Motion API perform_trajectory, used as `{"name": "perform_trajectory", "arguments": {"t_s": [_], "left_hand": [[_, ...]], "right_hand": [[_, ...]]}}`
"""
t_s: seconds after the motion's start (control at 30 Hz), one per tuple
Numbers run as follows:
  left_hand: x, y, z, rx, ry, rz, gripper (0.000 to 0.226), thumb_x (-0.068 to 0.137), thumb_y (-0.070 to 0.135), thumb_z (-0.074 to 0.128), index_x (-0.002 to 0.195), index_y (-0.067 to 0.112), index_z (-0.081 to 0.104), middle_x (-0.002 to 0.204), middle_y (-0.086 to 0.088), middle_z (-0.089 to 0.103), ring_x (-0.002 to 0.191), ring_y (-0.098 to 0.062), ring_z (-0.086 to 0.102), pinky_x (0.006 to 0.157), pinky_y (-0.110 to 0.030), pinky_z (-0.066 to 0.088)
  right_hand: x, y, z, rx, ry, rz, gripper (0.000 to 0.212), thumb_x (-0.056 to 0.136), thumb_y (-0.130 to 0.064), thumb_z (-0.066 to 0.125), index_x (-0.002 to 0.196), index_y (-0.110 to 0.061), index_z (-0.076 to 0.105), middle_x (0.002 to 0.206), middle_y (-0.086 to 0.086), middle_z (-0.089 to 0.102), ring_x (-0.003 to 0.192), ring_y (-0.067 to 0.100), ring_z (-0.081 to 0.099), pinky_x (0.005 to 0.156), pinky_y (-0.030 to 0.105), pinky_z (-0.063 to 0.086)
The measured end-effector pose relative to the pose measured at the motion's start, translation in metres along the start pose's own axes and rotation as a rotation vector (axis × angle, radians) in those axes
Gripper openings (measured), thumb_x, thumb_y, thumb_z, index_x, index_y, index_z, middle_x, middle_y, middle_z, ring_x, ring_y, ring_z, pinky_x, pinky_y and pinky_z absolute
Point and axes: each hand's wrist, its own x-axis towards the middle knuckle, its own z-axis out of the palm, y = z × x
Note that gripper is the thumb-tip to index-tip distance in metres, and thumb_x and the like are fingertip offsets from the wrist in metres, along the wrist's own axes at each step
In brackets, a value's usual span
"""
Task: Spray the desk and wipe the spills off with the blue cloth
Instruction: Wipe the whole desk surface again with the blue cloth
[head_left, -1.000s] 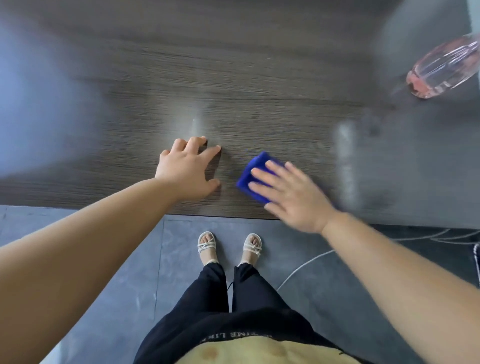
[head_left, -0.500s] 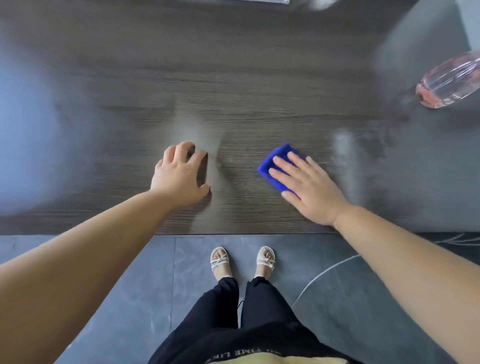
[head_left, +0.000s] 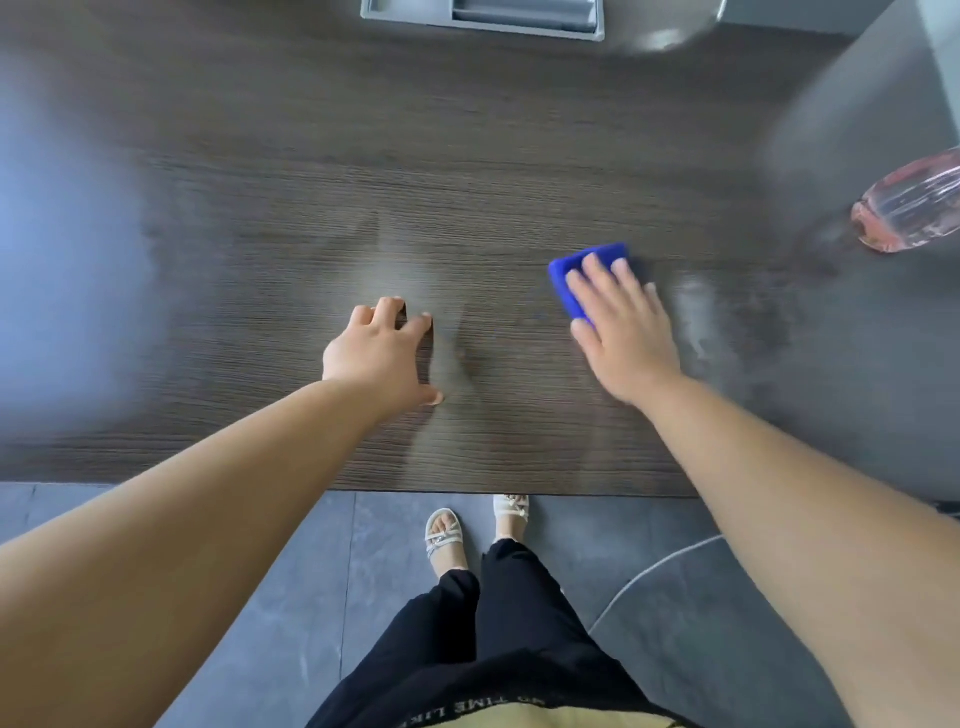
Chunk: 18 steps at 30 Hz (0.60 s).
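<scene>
Blue cloth: soft, folded into small pad, flat on desk centre-right, under right hand. Fingers straight, slightly spread, pressing down; prob. for even wiping pressure.
Left hand: loosely arched, fingertips on bare wood, holding nothing; likely a brace.
Desk: dark wood-grain, matte, w/ pale wet smears just beside cloth.
Spray bottle: clear plastic, pink liquid, far right, out of wiping path.

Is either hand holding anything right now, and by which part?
Nothing is gripped. The right hand presses flat on top of the cloth, fingers straight; the left hand rests empty on the desk.
</scene>
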Motion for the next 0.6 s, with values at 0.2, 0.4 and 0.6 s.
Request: {"name": "perform_trajectory", "arguments": {"t_s": [0.2,0.4,0.6], "left_hand": [[0.001,-0.001,0.002,-0.04,0.013,-0.013,0.088,0.069,0.058,0.07,0.142,0.035,0.027,0.147,0.003,0.021,0.134,-0.022,0.021,0.084,-0.037,0.046],[0.0,-0.002,0.002,-0.06,-0.004,-0.022,0.086,0.07,0.058,0.069,0.142,0.037,0.026,0.15,0.006,0.017,0.136,-0.02,0.018,0.089,-0.036,0.045],[0.012,-0.002,-0.009,-0.226,0.096,-0.126,0.049,0.083,0.054,0.057,0.126,0.031,0.051,0.134,0.004,0.041,0.127,-0.02,0.034,0.088,-0.038,0.045]], "right_hand": [[0.003,-0.093,0.012,0.121,0.05,0.147,0.055,0.097,-0.038,0.032,0.149,-0.022,0.023,0.158,0.001,0.016,0.144,0.029,0.013,0.114,0.053,0.015],[0.031,0.005,0.002,-0.059,-0.04,-0.5,0.053,0.092,-0.039,0.033,0.142,-0.025,0.038,0.151,0.0,0.033,0.138,0.029,0.031,0.109,0.055,0.028],[0.061,-0.053,0.005,0.119,0.071,0.275,0.055,0.098,-0.036,0.035,0.149,-0.022,0.022,0.158,0.0,0.014,0.145,0.028,0.01,0.114,0.052,0.012]]}}
